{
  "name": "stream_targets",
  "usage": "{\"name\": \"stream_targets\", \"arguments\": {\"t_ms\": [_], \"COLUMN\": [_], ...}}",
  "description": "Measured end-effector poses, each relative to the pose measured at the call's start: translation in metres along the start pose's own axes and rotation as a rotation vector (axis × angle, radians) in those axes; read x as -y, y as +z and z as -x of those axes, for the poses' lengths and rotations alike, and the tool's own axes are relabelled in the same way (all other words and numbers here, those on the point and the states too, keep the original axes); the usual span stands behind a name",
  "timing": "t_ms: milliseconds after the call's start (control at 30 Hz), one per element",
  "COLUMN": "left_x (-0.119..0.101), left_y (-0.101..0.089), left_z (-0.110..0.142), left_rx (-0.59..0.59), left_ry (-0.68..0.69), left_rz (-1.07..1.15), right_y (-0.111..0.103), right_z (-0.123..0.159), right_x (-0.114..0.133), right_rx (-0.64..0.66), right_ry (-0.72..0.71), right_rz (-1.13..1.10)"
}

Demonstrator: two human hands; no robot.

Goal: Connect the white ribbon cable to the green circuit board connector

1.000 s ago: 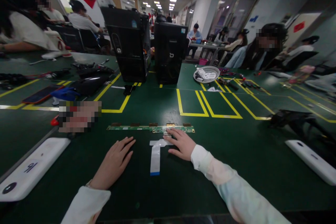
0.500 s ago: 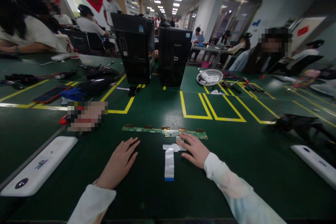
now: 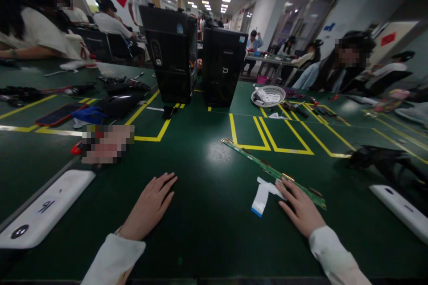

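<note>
A long, narrow green circuit board [image 3: 247,155] lies slantwise on the green table [image 3: 207,240], its far end to the left. From its near side a white ribbon cable [image 3: 261,198] with a blue end runs out onto the tabletop. My right hand [image 3: 299,207] rests at the board's near half, fingers stretched out over the edge and the cable's upper end; part of both is hidden beneath the fingertips. My left hand [image 3: 149,207] lies flat on the table with fingers extended, well to the left of the board, touching only the tabletop.
Two black computer towers [image 3: 222,67] stand at the back. A white basket [image 3: 268,95] holds small parts. White devices lie at the left [image 3: 50,209] and right [image 3: 399,211] edges. Black tangled material [image 3: 384,160] sits at right, a dark phone-like slab [image 3: 60,114] at left. People sit around.
The circuit board and its ribbon cable have slid right and turned from level to slanted, with my right hand moving right along with them. My left hand has stayed almost in place.
</note>
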State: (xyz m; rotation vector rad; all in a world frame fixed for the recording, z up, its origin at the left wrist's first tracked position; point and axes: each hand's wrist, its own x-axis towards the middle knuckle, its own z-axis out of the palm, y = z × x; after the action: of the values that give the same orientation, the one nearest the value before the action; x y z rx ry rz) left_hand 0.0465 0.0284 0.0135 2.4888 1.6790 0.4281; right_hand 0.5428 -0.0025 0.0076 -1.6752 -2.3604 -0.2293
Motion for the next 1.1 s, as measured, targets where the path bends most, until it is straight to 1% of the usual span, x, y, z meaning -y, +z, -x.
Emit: {"name": "stream_targets", "arguments": {"t_ms": [100, 200, 300, 367, 467, 533, 633, 733, 900, 1100], "left_x": [0.0, 0.0, 0.001, 0.003, 0.004, 0.004, 0.003, 0.003, 0.004, 0.004], "left_y": [0.001, 0.003, 0.004, 0.004, 0.005, 0.005, 0.004, 0.004, 0.006, 0.004], "left_z": [0.0, 0.0, 0.0, 0.0, 0.0, 0.0, 0.0, 0.0, 0.0, 0.0], "left_rx": [0.0, -0.015, -0.017, -0.017, -0.017, -0.012, -0.005, -0.002, 0.009, 0.012], "left_ry": [0.004, 0.009, 0.009, 0.005, 0.007, 0.012, 0.01, 0.006, 0.011, -0.001], "left_rz": [-0.014, -0.017, -0.015, -0.015, -0.022, -0.027, -0.034, -0.036, -0.037, -0.022], "right_y": [0.002, 0.001, -0.003, -0.007, -0.012, -0.015, -0.019, -0.022, -0.026, -0.025], "right_z": [0.019, 0.035, 0.043, 0.043, 0.033, 0.024, 0.008, -0.007, -0.029, -0.053], "right_x": [-0.015, -0.026, -0.027, -0.025, -0.024, -0.028, -0.041, -0.06, -0.086, -0.103], "right_rx": [-0.029, -0.021, 0.008, 0.041, 0.109, 0.158, 0.224, 0.263, 0.246, 0.213], "right_ry": [0.106, 0.264, 0.453, 0.565, 0.707, 0.793, 0.891, 0.946, 1.014, 1.117], "right_rz": [0.058, 0.119, 0.184, 0.212, 0.226, 0.224, 0.21, 0.179, 0.146, 0.134]}}
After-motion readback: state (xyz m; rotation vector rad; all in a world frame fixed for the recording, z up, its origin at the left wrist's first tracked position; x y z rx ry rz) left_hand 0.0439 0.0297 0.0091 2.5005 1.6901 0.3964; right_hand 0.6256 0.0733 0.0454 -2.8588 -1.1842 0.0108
